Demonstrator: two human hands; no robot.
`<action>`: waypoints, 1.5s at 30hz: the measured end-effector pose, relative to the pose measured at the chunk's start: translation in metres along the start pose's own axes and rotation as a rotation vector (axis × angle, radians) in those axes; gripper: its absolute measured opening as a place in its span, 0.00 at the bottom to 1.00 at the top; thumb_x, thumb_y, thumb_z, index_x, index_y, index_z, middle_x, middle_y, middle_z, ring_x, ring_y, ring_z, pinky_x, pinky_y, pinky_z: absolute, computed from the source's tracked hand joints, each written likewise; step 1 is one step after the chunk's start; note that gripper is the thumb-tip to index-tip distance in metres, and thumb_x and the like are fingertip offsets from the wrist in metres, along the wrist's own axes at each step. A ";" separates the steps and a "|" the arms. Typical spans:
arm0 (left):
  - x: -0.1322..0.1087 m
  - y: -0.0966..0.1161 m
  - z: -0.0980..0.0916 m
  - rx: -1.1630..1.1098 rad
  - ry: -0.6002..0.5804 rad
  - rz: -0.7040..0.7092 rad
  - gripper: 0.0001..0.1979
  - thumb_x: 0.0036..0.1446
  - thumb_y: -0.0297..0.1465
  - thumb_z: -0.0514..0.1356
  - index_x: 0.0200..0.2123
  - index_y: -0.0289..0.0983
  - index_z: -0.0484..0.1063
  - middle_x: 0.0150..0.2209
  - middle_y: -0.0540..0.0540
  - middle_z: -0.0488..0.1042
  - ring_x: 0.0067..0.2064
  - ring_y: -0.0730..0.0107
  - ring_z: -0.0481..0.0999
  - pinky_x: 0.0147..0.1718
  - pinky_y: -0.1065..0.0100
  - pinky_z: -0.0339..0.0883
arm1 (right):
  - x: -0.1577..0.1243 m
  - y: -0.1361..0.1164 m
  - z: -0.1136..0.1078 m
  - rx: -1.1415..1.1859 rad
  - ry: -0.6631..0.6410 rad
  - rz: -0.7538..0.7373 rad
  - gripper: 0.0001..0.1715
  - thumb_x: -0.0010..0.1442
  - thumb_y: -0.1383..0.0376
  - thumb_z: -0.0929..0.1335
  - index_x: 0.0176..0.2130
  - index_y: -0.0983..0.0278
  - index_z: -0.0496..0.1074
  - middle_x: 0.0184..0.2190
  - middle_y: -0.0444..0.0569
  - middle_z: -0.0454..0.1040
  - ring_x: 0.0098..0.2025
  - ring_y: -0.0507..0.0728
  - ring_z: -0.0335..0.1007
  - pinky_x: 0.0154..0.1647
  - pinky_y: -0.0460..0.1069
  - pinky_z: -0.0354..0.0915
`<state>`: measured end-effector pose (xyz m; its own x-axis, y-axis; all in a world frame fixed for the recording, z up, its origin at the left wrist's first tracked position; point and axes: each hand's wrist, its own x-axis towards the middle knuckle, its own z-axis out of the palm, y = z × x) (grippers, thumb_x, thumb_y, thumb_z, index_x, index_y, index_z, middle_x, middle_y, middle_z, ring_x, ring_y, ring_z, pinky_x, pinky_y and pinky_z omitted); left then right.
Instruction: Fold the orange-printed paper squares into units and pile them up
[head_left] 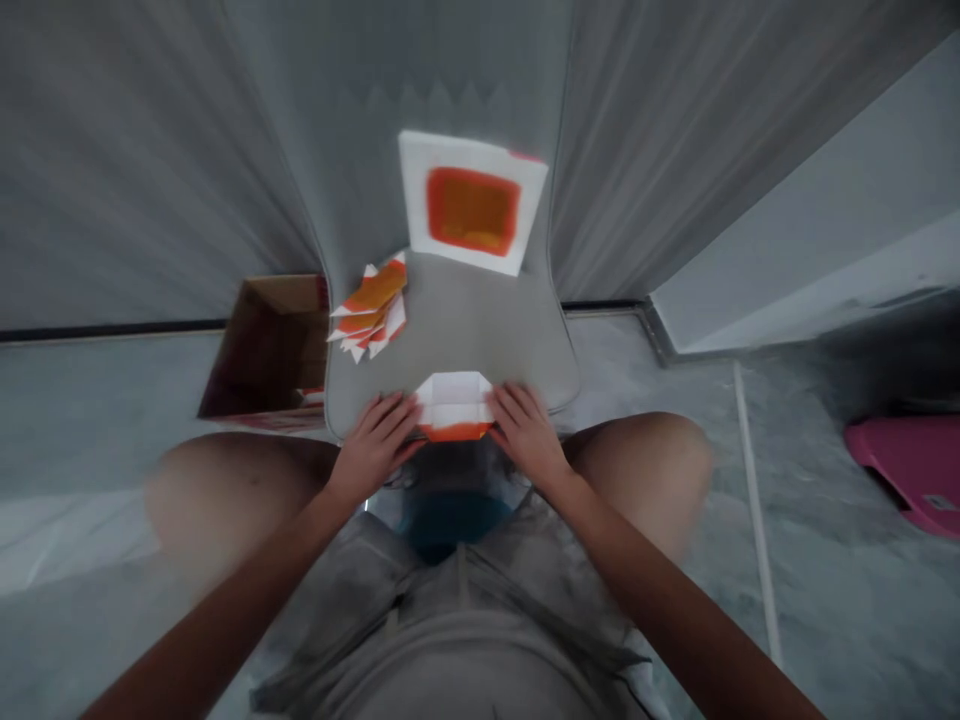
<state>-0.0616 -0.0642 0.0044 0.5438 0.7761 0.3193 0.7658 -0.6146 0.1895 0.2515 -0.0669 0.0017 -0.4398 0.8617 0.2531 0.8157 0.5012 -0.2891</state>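
A sheet of paper point(456, 398), white inside and orange-red along its lower edge, is folded with creased, slanted corners. It sits at the front edge of a grey chair seat point(480, 335). My left hand point(377, 442) grips its left end, fingers over the top. At the opposite end my right hand point(528, 432) holds it in the same way; both thumbs are mostly hidden. Behind the paper, a stack of square sheets point(412, 215), white-bordered with an orange-red centre, leans on the chair's backrest. Several folded orange and white paper pieces point(371, 305) lie in a pile at the seat's left.
An open cardboard box point(259, 350) stands on the floor left of the chair, with some orange and white paper in it. Grey curtains point(142, 160) hang behind. A pink plastic object point(907, 465) is on the floor at far right. My knees flank the seat.
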 end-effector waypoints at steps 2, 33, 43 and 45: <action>-0.002 -0.001 0.000 -0.007 0.045 0.016 0.22 0.69 0.36 0.63 0.65 0.44 0.72 0.65 0.42 0.74 0.70 0.50 0.69 0.71 0.43 0.60 | 0.001 0.002 0.000 -0.006 0.025 -0.031 0.28 0.72 0.68 0.66 0.69 0.63 0.68 0.66 0.58 0.72 0.72 0.68 0.61 0.76 0.71 0.54; 0.025 -0.006 0.000 -0.167 0.117 -0.167 0.14 0.74 0.39 0.56 0.45 0.41 0.81 0.45 0.42 0.80 0.45 0.60 0.75 0.45 0.58 0.66 | 0.030 0.023 -0.011 0.439 0.222 0.123 0.17 0.74 0.55 0.67 0.40 0.59 0.82 0.43 0.52 0.79 0.48 0.61 0.74 0.54 0.59 0.70; 0.021 -0.005 0.002 -0.321 0.254 -0.160 0.07 0.69 0.37 0.64 0.46 0.45 0.81 0.40 0.48 0.81 0.42 0.64 0.76 0.44 0.60 0.68 | 0.024 0.014 -0.019 0.494 0.260 0.096 0.11 0.73 0.58 0.69 0.44 0.58 0.81 0.43 0.50 0.81 0.48 0.60 0.75 0.52 0.58 0.73; 0.014 -0.008 -0.002 -0.339 0.232 -0.097 0.07 0.69 0.35 0.63 0.47 0.47 0.82 0.43 0.48 0.82 0.46 0.63 0.76 0.46 0.59 0.70 | 0.016 0.013 -0.025 0.447 0.213 0.033 0.11 0.73 0.60 0.68 0.46 0.57 0.82 0.43 0.50 0.82 0.49 0.60 0.76 0.53 0.58 0.73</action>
<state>-0.0608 -0.0490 0.0088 0.3534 0.8039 0.4784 0.6321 -0.5822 0.5114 0.2644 -0.0488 0.0251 -0.2918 0.8655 0.4071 0.5658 0.4994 -0.6561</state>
